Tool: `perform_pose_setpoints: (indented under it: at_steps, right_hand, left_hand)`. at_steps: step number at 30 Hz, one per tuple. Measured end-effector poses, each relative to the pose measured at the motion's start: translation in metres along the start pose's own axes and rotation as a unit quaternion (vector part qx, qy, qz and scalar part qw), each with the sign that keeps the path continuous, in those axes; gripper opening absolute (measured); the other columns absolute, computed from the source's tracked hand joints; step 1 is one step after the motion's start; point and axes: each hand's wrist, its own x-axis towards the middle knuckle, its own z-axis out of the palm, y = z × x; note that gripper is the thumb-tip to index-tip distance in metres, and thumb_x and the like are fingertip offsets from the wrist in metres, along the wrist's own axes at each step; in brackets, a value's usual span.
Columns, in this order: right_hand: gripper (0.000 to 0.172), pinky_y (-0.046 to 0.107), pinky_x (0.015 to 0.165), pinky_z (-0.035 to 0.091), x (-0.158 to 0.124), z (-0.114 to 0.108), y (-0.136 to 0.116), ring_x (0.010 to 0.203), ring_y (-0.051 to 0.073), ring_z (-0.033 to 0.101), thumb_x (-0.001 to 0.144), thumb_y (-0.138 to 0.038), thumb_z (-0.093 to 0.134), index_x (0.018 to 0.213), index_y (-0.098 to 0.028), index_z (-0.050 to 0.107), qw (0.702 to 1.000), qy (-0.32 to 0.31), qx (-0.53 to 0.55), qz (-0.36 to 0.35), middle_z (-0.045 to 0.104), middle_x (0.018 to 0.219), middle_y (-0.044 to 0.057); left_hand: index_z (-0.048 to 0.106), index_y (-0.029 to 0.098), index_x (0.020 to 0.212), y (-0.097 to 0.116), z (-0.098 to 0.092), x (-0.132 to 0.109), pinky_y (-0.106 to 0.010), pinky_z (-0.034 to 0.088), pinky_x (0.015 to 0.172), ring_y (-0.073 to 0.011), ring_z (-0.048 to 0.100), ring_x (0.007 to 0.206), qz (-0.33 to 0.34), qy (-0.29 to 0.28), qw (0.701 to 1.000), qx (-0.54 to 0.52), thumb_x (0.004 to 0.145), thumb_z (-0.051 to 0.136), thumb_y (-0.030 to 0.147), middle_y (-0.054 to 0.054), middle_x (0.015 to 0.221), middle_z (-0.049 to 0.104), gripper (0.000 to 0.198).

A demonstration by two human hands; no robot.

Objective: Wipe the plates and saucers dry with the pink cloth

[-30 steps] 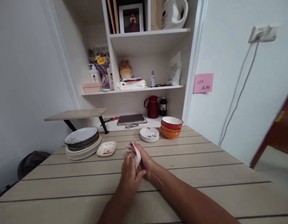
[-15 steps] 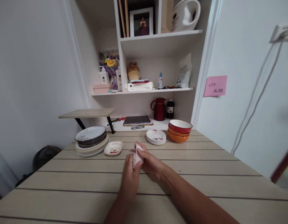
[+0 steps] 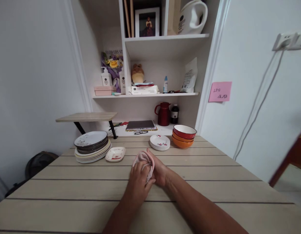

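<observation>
Both hands meet over the middle of the wooden table, on a pale pink cloth (image 3: 141,156) that has a curved, darker pink edge. My left hand (image 3: 140,177) is closed on the cloth, its fingers bent over and pressing into the bunched folds. From the right side, my right hand (image 3: 159,170) grips the same bundle, its fingers partly hidden behind it. Whether a small dish is under or inside the cloth I cannot tell. Just left of the hands lies a small square-ish white dish (image 3: 115,153) with a red print. Beyond them is a short stack of small flowered plates (image 3: 160,142).
A tall stack of plates (image 3: 90,139) stands at the left, by a small raised wooden shelf (image 3: 87,117). Red and orange bowls (image 3: 184,136) are nested at the back right. Behind the table are a red jug (image 3: 164,114), a dark bottle (image 3: 175,113) and glasses (image 3: 141,132).
The cloth has spread into a wider, rounded shape with its edge turned up. My left hand has moved from its side to over it. The view has shifted slightly to the right.
</observation>
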Motion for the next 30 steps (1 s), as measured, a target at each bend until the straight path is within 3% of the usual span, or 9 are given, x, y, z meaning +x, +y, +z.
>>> perform_pose_setpoints:
  at_steps: [4,9,11,13,17,21,24,27,30]
  right_hand:
    - [0.077,0.026,0.053,0.044,0.0,-0.01,-0.003,0.054,0.016,0.057,0.076,-0.084,0.029,0.091,-0.016,0.063,0.997,0.011,-0.073,-0.002,0.064,0.066,0.003]
    - [0.053,0.029,0.07,0.048,-0.008,-0.005,-0.003,0.081,0.017,0.063,0.08,-0.067,0.054,0.113,-0.026,0.055,0.988,-0.037,-0.11,-0.106,0.067,0.095,0.002]
    - [0.05,0.027,0.066,0.046,-0.009,-0.002,-0.002,0.076,0.016,0.061,0.072,-0.044,0.071,0.116,-0.03,0.052,0.982,-0.007,-0.134,-0.134,0.066,0.092,-0.002]
    - [0.05,0.023,0.057,0.041,-0.007,0.0,-0.002,0.062,0.013,0.056,0.062,-0.024,0.072,0.109,-0.026,0.054,0.975,0.048,-0.155,-0.153,0.063,0.078,-0.004]
    - [0.036,0.023,0.052,0.036,0.002,0.0,0.0,0.055,0.013,0.05,0.058,-0.019,0.059,0.094,-0.019,0.059,0.951,0.136,-0.196,-0.198,0.058,0.066,-0.003]
    - [0.029,0.029,0.07,0.044,0.01,-0.006,0.004,0.076,0.018,0.056,0.066,-0.028,0.056,0.093,-0.019,0.061,0.897,0.124,-0.291,-0.31,0.064,0.081,0.001]
    - [0.029,0.032,0.078,0.044,0.014,-0.014,0.005,0.084,0.02,0.057,0.076,-0.035,0.053,0.098,-0.019,0.063,0.85,0.118,-0.377,-0.348,0.065,0.089,0.002]
    - [0.031,0.03,0.075,0.044,0.016,-0.022,0.001,0.084,0.02,0.059,0.083,-0.036,0.046,0.1,-0.018,0.064,0.806,0.141,-0.466,-0.336,0.067,0.091,0.004]
    - [0.03,0.026,0.072,0.042,0.013,-0.03,-0.007,0.084,0.018,0.061,0.087,-0.031,0.041,0.102,-0.02,0.065,0.735,0.206,-0.586,-0.272,0.07,0.096,0.004]
  left_hand:
    - [0.061,0.021,0.107,0.005,-0.005,0.001,-0.042,0.047,0.083,-0.0255,0.056,0.098,-0.036,-0.03,0.996,0.076,0.08,0.053,0.014,-0.01,0.109,0.06,0.029]
    - [0.06,0.024,0.118,0.014,-0.012,0.004,-0.04,0.042,0.089,-0.0239,0.055,0.103,-0.117,-0.107,0.97,0.185,0.083,0.047,0.009,-0.01,0.121,0.059,0.04]
    - [0.061,0.027,0.119,0.018,-0.012,0.006,-0.041,0.04,0.093,-0.0241,0.054,0.107,-0.132,-0.124,0.96,0.215,0.087,0.042,0.01,-0.008,0.121,0.06,0.04]
    - [0.063,0.029,0.114,0.021,-0.011,0.007,-0.042,0.038,0.096,-0.0244,0.054,0.108,-0.138,-0.131,0.954,0.231,0.089,0.041,0.012,-0.007,0.116,0.063,0.037]
    - [0.063,0.028,0.111,0.021,-0.008,0.006,-0.044,0.034,0.102,-0.0243,0.053,0.111,-0.134,-0.136,0.955,0.226,0.086,0.046,0.011,-0.007,0.116,0.063,0.035]
    - [0.059,0.022,0.115,0.011,-0.004,0.001,-0.044,0.036,0.101,-0.026,0.052,0.114,-0.148,-0.121,0.971,0.145,0.077,0.059,0.014,-0.008,0.12,0.06,0.039]
    - [0.062,0.021,0.106,0.002,0.0,0.0,-0.046,0.038,0.099,-0.0285,0.055,0.11,-0.196,-0.063,0.978,-0.025,0.062,0.073,0.018,-0.007,0.11,0.065,0.046]
    - [0.066,0.019,0.091,-0.003,0.002,0.001,-0.04,0.046,0.089,-0.026,0.061,0.095,-0.254,0.009,0.944,-0.211,0.06,0.075,0.024,-0.007,0.093,0.07,0.033]
    - [0.065,0.015,0.088,-0.005,0.0,0.003,-0.033,0.053,0.073,-0.0211,0.066,0.076,-0.316,0.079,0.886,-0.329,0.066,0.073,0.038,-0.007,0.082,0.071,0.032]
